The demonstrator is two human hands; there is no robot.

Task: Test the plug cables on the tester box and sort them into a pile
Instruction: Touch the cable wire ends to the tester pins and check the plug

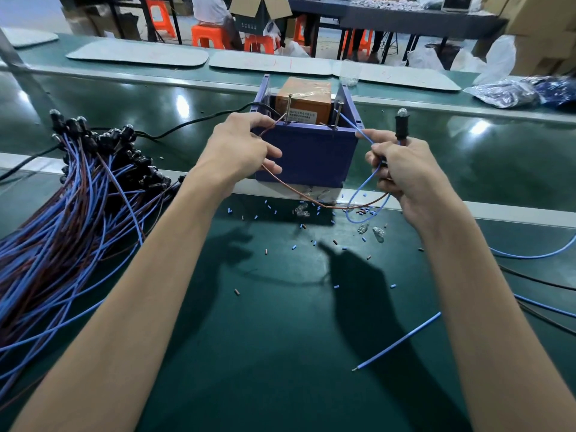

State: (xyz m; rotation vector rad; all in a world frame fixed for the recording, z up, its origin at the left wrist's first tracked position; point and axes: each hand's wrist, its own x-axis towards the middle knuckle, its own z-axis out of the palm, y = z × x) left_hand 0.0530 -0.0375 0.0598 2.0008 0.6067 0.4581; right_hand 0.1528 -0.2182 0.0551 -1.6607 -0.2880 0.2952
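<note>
Head view: the left hand (pixel 240 148) was positioned at the left front corner of the tester box (pixel 307 157). Its fingers (pixel 261 119) were pinched together on the brown wire (pixel 293 190), close to the wire's end. Just beyond the fingertips, the wire end reached up to the left pin (pixel 289 106) of the box; contact could not be confirmed.

The right hand (pixel 402 176) was positioned at the right front corner of the box. Its fingers (pixel 375 151) were curled around the black plug (pixel 401 126), which stood upright above them with its clear bulb on top. The same fingers pinched the blue wire (pixel 361 194), whose free end ran up and to the left toward the right pin (pixel 339 115).

Below both sets of fingers, the two wires hung in slack loops in front of the box, above the bench (pixel 280 322). The pile (pixel 78 198) of cables lay on the bench well to the left of the left fingers. Insulation scraps (pixel 311 213) lay scattered beneath the loops.
</note>
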